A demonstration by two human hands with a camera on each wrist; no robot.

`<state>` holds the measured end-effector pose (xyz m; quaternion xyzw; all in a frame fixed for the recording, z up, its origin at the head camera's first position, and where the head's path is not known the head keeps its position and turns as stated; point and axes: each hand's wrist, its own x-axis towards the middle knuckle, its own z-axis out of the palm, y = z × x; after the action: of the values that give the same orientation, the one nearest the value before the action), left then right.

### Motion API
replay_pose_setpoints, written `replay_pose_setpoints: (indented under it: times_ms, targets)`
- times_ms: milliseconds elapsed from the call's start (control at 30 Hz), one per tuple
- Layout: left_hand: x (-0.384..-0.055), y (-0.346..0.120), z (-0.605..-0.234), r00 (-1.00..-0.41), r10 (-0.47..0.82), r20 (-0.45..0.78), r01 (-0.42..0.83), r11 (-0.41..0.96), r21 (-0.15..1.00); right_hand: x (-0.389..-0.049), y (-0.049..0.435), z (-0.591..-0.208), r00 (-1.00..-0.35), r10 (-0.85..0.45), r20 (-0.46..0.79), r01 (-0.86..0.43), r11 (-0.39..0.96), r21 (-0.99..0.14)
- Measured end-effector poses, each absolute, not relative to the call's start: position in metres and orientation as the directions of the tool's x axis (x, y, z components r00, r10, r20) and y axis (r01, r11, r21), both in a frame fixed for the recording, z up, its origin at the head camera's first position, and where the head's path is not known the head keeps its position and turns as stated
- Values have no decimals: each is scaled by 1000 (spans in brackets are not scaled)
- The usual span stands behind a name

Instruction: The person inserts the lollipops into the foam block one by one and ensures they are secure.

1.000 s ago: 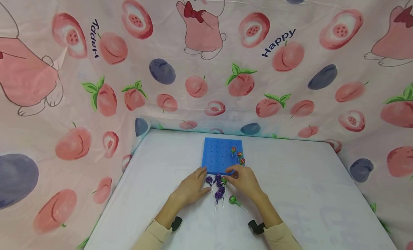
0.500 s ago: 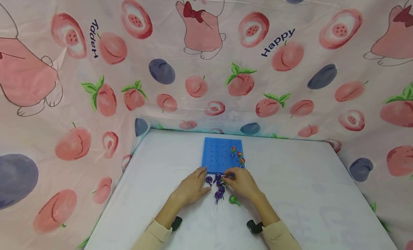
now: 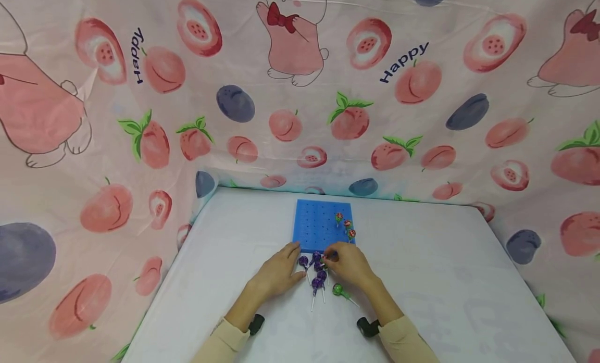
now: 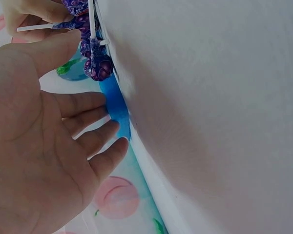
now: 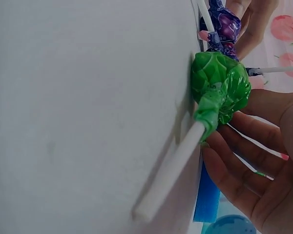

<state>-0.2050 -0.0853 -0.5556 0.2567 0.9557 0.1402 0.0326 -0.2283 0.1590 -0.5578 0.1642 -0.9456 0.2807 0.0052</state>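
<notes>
Green lollipop (image 3: 338, 289), stick (image 3: 351, 300) pointing near-right; far cloth (image 3: 300, 105) reads "Happy"
Left grip (image 3: 275, 274) spread; cannot tell whether right grip (image 3: 350, 264) pinches.

Pale pink cloth (image 3: 262, 55) hangs behind and beside a white table (image 3: 459, 269), printed with peaches (image 3: 418, 82), dark blue ovals (image 3: 235, 103), cartoon animals (image 3: 295, 50) and the word "Happy" (image 3: 404, 62).

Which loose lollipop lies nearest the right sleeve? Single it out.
The all-green lollipop, its white stick slanting toward the right sleeve. The other loose ones lie farther from that sleeve, in the mostly purple bunch.
</notes>
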Motion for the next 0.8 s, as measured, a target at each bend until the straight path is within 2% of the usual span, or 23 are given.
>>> replay_pose_setpoints:
  times_ms: [800]
  targets:
    - [-202, -85, -553, -866, 500, 0, 480, 832, 278, -230, 160, -555, -950, -286, 125, -303, 741, -599]
